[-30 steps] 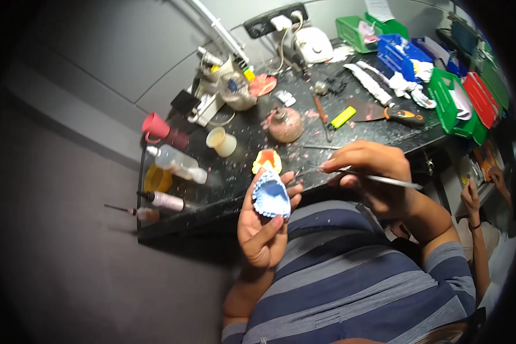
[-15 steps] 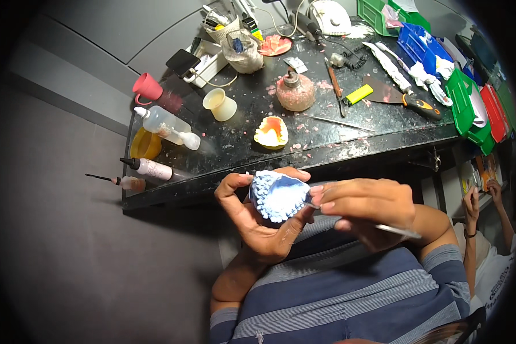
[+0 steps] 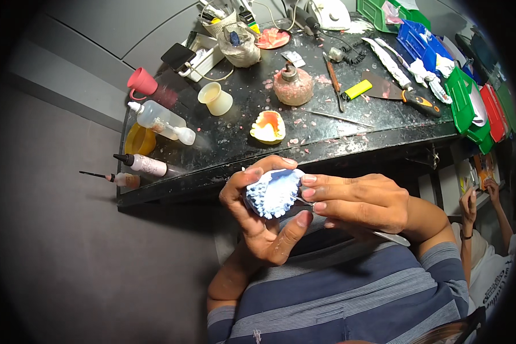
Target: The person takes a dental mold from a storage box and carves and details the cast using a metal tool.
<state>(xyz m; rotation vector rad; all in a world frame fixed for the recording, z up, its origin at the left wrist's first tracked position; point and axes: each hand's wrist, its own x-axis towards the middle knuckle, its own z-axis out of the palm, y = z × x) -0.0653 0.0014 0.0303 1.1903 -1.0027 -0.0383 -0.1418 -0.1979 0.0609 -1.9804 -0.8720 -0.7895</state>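
Observation:
A pale blue dental cast (image 3: 275,192) with a knobbly rim of teeth is held up in front of my body, past the table's near edge. My left hand (image 3: 258,232) curls round its left and far side, the thumb standing off it. Closed on a slim metal spatula (image 3: 393,237), my right hand (image 3: 364,202) comes in from the right. The spatula's flat end sticks out below that hand, while its thin tip lies by the cast's right edge. Those right fingertips touch or nearly touch the cast. On the table beyond sits a yellowish dental cast (image 3: 264,134) with orange-pink inside.
The black table (image 3: 212,155) carries a glass burner (image 3: 293,89), a cream cup (image 3: 217,100), squeeze bottles (image 3: 160,119), a green lighter (image 3: 357,90) and a scraper (image 3: 421,103). Coloured bins (image 3: 417,45) line the right. Another person's hands (image 3: 469,203) show at far right.
The cast has tilted and turned in my left hand, whose thumb has come away from it. My right fingers have moved slightly left and up against the cast's edge.

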